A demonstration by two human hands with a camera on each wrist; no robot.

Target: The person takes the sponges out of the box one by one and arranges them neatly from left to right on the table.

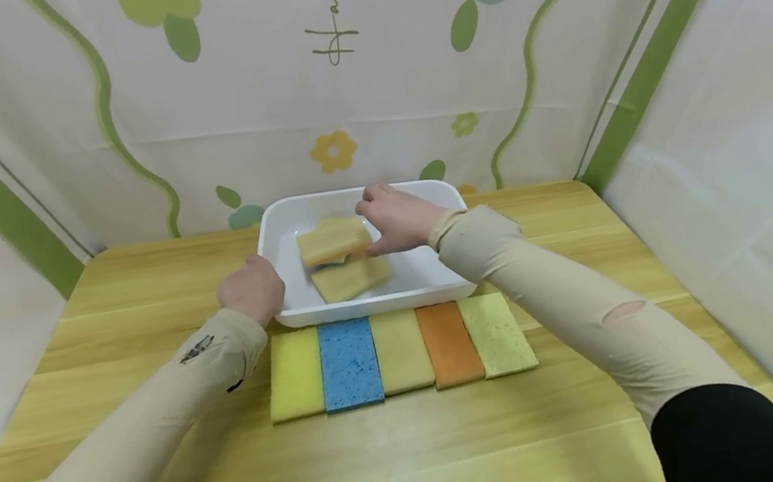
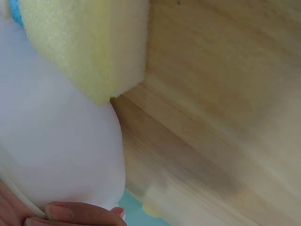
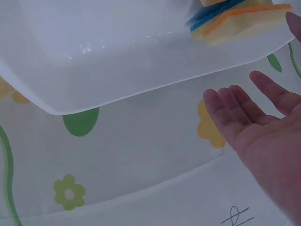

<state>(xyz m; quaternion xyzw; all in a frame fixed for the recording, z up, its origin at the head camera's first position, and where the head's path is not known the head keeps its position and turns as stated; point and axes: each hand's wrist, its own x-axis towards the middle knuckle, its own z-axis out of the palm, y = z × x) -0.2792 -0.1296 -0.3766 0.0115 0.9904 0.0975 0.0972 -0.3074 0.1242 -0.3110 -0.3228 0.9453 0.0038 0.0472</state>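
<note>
A white tray (image 1: 432,296) stands at the back of the table, holding a small heap of pale yellow sponges (image 1: 334,242). In the right wrist view the heaped sponges (image 3: 244,23) show thin blue and orange layers. My left hand (image 1: 254,291) grips the tray's left rim; its curled fingers (image 2: 77,214) show at the tray's edge in the left wrist view. Over the tray, just right of the heap, is my right hand (image 1: 398,218). Its fingers are spread and hold nothing in the right wrist view (image 3: 268,122).
Along the tray's front side lies a row of sponges: yellow (image 1: 294,375), blue (image 1: 349,363), beige (image 1: 403,351), orange (image 1: 450,344) and pale yellow (image 1: 498,334). A flower-printed curtain (image 1: 262,110) hangs behind the wooden table (image 1: 406,471).
</note>
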